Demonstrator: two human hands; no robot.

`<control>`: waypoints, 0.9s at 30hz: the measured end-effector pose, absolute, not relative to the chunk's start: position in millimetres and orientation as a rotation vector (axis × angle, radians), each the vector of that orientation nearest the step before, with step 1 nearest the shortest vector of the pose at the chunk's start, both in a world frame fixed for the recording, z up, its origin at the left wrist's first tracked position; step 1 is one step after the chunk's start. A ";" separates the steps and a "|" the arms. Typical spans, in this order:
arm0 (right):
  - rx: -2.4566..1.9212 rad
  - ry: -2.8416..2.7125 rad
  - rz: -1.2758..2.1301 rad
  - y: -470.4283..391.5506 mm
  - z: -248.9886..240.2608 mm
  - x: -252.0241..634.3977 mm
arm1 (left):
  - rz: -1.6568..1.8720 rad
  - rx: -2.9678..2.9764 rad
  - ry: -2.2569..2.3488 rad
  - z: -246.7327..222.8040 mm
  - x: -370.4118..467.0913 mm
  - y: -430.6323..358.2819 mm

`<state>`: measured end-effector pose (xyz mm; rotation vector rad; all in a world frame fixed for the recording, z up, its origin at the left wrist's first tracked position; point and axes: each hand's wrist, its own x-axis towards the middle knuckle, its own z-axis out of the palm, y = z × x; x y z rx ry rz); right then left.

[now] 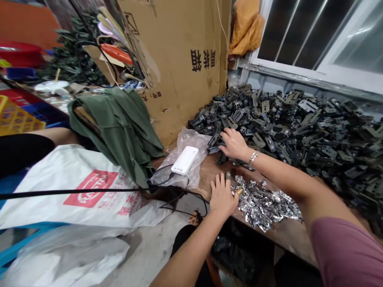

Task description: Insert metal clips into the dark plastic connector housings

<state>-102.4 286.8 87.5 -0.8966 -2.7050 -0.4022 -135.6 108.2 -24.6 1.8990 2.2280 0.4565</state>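
Observation:
My left hand (223,196) rests on the brown table's edge with its fingers stretched out and apart. A brass-coloured cover sits on its thumb and a greyish one on a fingertip. Beside it lies a heap of crumpled silver foil scraps (266,203). My right hand (235,144), a metal bracelet at the wrist, reaches to the near left edge of a large pile of dark metal parts (281,119). Its fingers are spread over the parts, and nothing shows in their grasp. The parts look like small, long hinge-like pieces; their exact kind is unclear.
A white power bank (184,160) with a black cable lies on clear plastic (196,137) left of my hands. Behind it stands a tall cardboard sheet (179,59). A green cloth (116,123) and white sack (68,183) are at left. A window (317,36) is behind the pile.

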 end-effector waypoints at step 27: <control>-1.142 -2.895 -0.646 425.7 91.8 -235.4 | 0.559 1.787 2.158 -36.8 -139.7 103.0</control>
